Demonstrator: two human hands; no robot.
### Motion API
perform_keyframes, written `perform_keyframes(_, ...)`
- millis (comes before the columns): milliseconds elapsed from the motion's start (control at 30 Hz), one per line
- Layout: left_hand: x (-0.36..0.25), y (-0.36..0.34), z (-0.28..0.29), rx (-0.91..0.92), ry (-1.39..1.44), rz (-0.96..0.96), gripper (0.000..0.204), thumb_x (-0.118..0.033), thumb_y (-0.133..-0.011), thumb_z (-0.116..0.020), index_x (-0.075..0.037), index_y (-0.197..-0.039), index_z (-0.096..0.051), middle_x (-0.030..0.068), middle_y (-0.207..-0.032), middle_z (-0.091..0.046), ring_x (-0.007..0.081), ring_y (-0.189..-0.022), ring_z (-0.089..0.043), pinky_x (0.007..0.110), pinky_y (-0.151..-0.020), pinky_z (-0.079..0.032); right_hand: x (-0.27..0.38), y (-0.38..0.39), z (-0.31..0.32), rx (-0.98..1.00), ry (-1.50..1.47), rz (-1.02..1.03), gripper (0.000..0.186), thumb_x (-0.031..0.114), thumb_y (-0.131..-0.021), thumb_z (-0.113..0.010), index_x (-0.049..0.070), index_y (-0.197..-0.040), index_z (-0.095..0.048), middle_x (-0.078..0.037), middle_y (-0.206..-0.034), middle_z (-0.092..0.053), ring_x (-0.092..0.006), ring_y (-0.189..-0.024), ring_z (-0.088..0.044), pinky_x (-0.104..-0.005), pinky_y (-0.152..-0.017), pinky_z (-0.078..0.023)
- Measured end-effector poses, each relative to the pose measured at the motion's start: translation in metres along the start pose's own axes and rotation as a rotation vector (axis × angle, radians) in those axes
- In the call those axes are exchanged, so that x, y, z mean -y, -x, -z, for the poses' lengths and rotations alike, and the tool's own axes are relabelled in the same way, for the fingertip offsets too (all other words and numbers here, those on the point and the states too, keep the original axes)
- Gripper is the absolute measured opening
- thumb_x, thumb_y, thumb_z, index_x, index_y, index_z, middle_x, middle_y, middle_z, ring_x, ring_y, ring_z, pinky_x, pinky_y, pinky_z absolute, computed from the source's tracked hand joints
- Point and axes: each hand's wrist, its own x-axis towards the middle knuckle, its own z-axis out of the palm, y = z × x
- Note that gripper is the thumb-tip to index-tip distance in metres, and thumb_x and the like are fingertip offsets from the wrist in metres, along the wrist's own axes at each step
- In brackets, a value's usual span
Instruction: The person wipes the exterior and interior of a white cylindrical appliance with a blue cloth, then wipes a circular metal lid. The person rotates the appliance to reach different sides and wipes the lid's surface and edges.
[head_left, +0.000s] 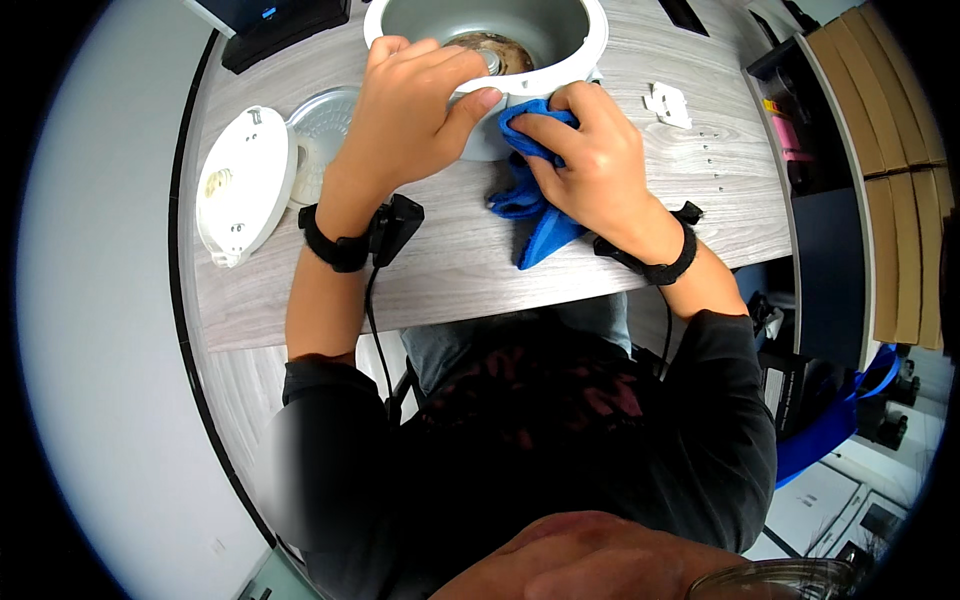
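Note:
At the far side of the table, close in front of me, stands the open white body of a rice cooker [596,45]. Its grey inside shows a brownish, stained heating plate [516,54] at the bottom. My left hand [405,125] grips the near-left rim, fingers over the edge and thumb on the outside. A blue cloth [552,236] is bunched in my right hand [600,160], which presses it against the cooker's near outer wall just below the rim. The cloth's loose end hangs down onto the table. Where the fingertips meet the wall is partly hidden.
Left of my left forearm lie a white oval lid [245,185] and a round, shiny, clear-looking disc [325,115]. A small white plastic part [668,104] rests at right. Cardboard boxes [880,230] fill a shelf beyond the right edge. A dark device [285,30] sits back left.

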Motion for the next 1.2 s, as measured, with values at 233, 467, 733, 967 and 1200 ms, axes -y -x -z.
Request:
perform_keyframes(233, 0.001, 0.001, -0.002, -0.043, 0.003, -0.015, 0.02, -0.026, -0.097, -0.068, -0.006, -0.092, -0.07, 0.0043, -0.083, -0.068, 0.0238, -0.075, -0.057, 0.04, -0.086, -0.036, -0.045, 0.008, 0.015, -0.086, -0.021, -0.081, 0.031, -0.001, -0.065, -0.079, 0.01, -0.094, -0.074, -0.01, -0.097, -0.063, -0.0301, -0.086, -0.064, -0.0391, -0.069, -0.054)
perform_keyframes(467, -0.001, -0.001, 0.0, -0.028, 0.019, 0.03, 0.016, -0.024, -0.092, -0.074, -0.009, -0.09, -0.071, 0.0024, -0.083, -0.071, 0.0227, -0.073, -0.057, 0.04, -0.086, -0.036, -0.037, 0.004, 0.015, -0.055, -0.072, 0.072, 0.033, -0.005, -0.064, -0.076, 0.008, -0.095, -0.073, -0.009, -0.102, -0.065, -0.0302, -0.089, -0.063, -0.0389, -0.072, -0.053)
perform_keyframes(733, -0.003, -0.002, 0.001, -0.047, 0.01, 0.025, 0.017, -0.026, -0.092, -0.075, -0.009, -0.09, -0.07, 0.002, -0.08, -0.068, 0.0237, -0.072, -0.056, 0.039, -0.084, -0.036, -0.018, 0.003, 0.021, -0.059, -0.143, 0.005, 0.049, 0.001, -0.065, -0.079, 0.007, -0.113, -0.071, -0.01, -0.105, -0.066, -0.0302, -0.091, -0.064, -0.0379, -0.075, -0.055)
perform_keyframes(967, -0.001, -0.001, -0.002, -0.071, 0.01, 0.007, 0.016, -0.025, -0.092, -0.074, -0.01, -0.091, -0.069, 0.0015, -0.08, -0.067, 0.0236, -0.073, -0.057, 0.039, -0.083, -0.037, 0.002, -0.009, 0.011, -0.061, -0.067, 0.017, 0.048, 0.002, -0.065, -0.078, 0.006, -0.112, -0.071, -0.01, -0.096, -0.061, -0.0294, -0.086, -0.063, -0.0383, -0.068, -0.054)
perform_keyframes(1200, -0.002, 0.0, 0.001, -0.061, 0.007, -0.01, 0.018, -0.024, -0.096, -0.068, -0.007, -0.091, -0.07, 0.0038, -0.078, -0.065, 0.0232, -0.074, -0.056, 0.039, -0.083, -0.036, 0.016, -0.015, 0.013, -0.014, 0.012, -0.052, 0.044, 0.003, -0.066, -0.077, 0.008, -0.109, -0.074, -0.008, -0.091, -0.059, -0.0278, -0.083, -0.062, -0.0368, -0.066, -0.053)
